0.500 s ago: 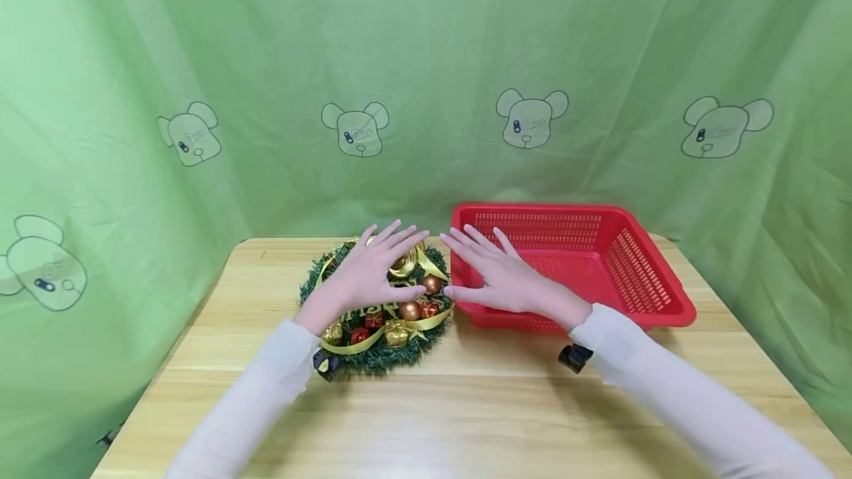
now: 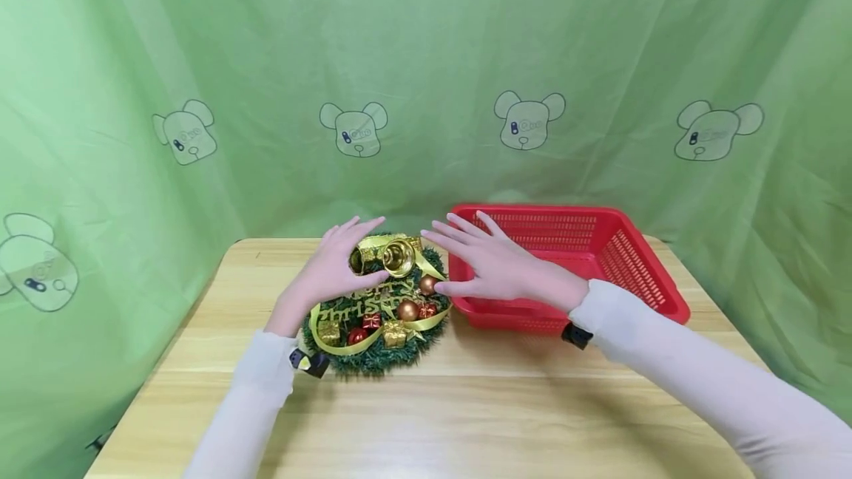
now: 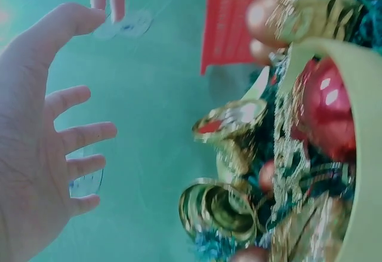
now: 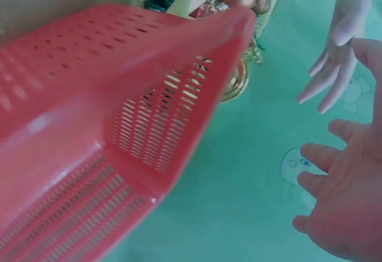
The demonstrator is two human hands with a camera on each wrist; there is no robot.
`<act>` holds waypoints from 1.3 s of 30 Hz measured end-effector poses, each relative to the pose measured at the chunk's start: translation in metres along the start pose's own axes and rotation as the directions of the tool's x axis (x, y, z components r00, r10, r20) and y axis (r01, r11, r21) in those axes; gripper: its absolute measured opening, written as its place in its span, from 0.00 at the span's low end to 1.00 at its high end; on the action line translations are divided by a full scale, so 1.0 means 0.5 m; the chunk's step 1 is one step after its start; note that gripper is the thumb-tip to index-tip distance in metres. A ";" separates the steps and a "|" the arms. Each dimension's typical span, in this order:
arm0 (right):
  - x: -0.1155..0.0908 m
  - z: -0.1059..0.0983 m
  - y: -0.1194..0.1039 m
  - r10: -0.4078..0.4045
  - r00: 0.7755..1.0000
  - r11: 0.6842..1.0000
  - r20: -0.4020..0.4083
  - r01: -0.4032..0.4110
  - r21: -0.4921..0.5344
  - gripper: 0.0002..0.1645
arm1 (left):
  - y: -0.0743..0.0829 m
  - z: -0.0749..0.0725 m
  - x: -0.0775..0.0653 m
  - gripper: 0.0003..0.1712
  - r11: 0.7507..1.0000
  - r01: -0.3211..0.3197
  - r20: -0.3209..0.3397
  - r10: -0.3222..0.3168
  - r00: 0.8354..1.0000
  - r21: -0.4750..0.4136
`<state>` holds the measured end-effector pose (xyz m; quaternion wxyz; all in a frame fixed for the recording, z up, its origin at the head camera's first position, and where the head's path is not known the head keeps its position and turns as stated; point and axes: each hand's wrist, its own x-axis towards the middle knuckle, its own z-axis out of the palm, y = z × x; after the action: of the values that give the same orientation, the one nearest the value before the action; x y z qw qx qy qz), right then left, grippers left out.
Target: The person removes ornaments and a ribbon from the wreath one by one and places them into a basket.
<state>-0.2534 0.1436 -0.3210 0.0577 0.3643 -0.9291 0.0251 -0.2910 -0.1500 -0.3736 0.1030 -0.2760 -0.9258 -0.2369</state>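
A Christmas wreath [image 2: 379, 361] of green tinsel lies on the table, with golden bells [image 2: 399, 257], copper balls [image 2: 408, 310], small gift boxes, a yellow ribbon and "Merry Christmas" lettering. Over its left side hovers my left hand [image 2: 326, 268], fingers spread and holding nothing. In the left wrist view, a gap separates this hand [image 3: 36, 148] from the bells [image 3: 221, 208]. My right hand [image 2: 495, 265] is raised over the left end of the red basket [image 2: 552, 228], its fingers extended. The right wrist view shows that hand [image 4: 349, 196] with nothing in it, apart from the basket [image 4: 161, 119].
The wooden table [image 2: 452, 420] stretches toward the front, with the wreath and basket side by side near its back edge. Behind and at both sides hangs a green curtain [image 2: 426, 58] printed with bear heads. Small black cameras [image 2: 309, 362] are strapped at both wrists.
My left hand has moved left, widening the space between the hands and uncovering the bells and more of the lettering. My right hand has shifted slightly left.
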 end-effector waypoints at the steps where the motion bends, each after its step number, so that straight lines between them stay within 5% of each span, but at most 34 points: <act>1: 0.002 -0.006 -0.003 -0.010 1.000 1.000 0.003 0.010 -0.011 0.49 | -0.009 -0.003 -0.002 0.52 1.000 0.012 -0.016 -0.012 1.000 -0.014; 8: 0.022 -0.030 -0.030 -0.076 0.997 0.996 -0.003 0.075 -0.045 0.48 | -0.090 -0.005 -0.027 0.52 0.993 0.108 -0.119 -0.114 0.986 -0.057; 16: 0.052 -0.018 -0.046 -0.169 0.986 0.983 0.012 0.169 -0.077 0.46 | -0.165 0.023 -0.059 0.55 0.987 0.150 -0.076 -0.154 0.985 -0.056; 29: 0.091 0.028 -0.062 -0.279 0.960 0.955 0.031 0.281 -0.090 0.38 | -0.224 0.044 -0.085 0.56 0.984 0.180 -0.017 -0.180 0.984 0.009; 39: 0.113 0.089 -0.081 -0.389 0.921 0.912 0.011 0.386 -0.137 0.28 | -0.234 0.042 -0.082 0.58 0.982 0.181 0.064 -0.184 0.981 0.052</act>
<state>-0.2709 0.0718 -0.3578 0.0941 0.5362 -0.8375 -0.0474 -0.3239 -0.2445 -0.4495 0.0554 -0.1955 -0.9553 -0.2146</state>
